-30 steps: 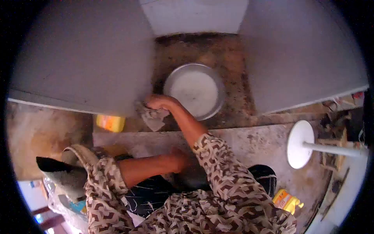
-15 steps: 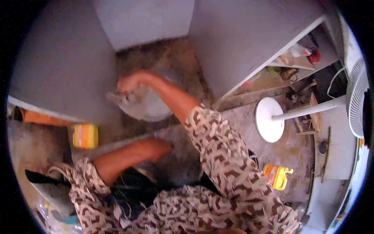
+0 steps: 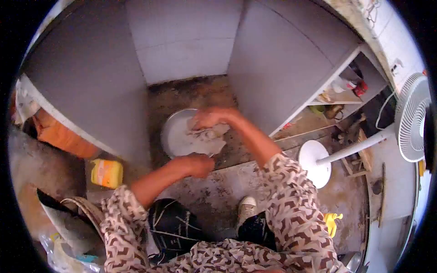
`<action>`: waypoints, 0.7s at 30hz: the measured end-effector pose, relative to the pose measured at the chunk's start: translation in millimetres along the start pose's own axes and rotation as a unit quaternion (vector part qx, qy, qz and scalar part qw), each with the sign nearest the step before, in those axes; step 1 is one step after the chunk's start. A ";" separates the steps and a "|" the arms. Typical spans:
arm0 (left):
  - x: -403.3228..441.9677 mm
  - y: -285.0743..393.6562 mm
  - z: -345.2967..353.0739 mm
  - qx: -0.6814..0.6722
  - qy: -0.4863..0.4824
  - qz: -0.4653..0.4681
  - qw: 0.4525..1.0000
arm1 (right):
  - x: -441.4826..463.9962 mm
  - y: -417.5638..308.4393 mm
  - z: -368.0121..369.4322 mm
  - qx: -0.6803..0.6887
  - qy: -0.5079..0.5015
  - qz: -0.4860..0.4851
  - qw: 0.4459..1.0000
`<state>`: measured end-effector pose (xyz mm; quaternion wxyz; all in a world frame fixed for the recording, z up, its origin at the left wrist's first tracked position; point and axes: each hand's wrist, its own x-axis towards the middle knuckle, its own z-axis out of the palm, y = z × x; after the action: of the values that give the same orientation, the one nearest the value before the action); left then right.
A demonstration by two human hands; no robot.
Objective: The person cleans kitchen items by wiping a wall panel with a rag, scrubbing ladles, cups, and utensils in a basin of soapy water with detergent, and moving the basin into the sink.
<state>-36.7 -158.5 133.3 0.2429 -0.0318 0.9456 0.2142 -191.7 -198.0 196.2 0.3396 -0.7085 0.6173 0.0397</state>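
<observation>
A round pale basin (image 3: 175, 136) stands on the floor between the grey panels. Over its right side, my right hand (image 3: 211, 118) has its fingers closed on a wet-looking greyish cloth (image 3: 213, 140), which hangs crumpled from them. My left hand (image 3: 199, 164) is at the basin's near rim, just below the cloth. Its fingers look curled closed, and what they hold, if anything, is hidden.
A white standing fan (image 3: 315, 164) is on the right. Yellow jugs stand at left (image 3: 107, 174) and at right (image 3: 332, 223). Grey panels (image 3: 95, 86) flank the basin. A shelf (image 3: 337, 96) holding small items is at right.
My right hand has carried the cloth from the basin's left side to its right. My left hand has moved forward to the near rim. The view has shifted too.
</observation>
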 end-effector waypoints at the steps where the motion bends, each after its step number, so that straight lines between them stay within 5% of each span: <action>1: -0.1 4.5 -4.5 -0.021 -0.019 -0.005 1.000 | -3.8 -1.9 -0.1 0.019 0.001 0.022 1.000; 5: 0.9 5.3 -8.4 -0.016 -0.017 0.060 0.998 | -23.1 -0.4 -7.1 -0.021 0.019 -0.069 0.997; 11: 22.6 -53.7 32.8 -0.036 0.043 0.006 0.998 | -67.6 7.9 -23.5 -0.052 0.014 -0.044 0.998; 12: 13.3 -59.8 31.3 -0.160 -0.002 -0.076 0.984 | -59.5 30.7 -20.1 -0.066 0.047 -0.057 0.995; 14: -8.8 -64.2 40.0 -0.401 -0.096 -0.227 0.882 | -47.9 42.5 -22.7 -0.070 0.059 -0.057 0.994; 17: -24.7 -92.6 98.8 -0.652 -0.176 -0.185 0.714 | -37.9 40.4 -21.5 -0.079 0.017 -0.040 0.996; 21: -19.4 -109.3 157.6 -0.848 -0.044 -0.152 0.506 | -37.1 14.6 -28.7 -0.104 -0.024 -0.051 0.993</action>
<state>68.6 -192.2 -24.6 0.1696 -0.3561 0.2813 0.8748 -223.9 -181.9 229.4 0.2805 -0.7695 0.5643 0.1037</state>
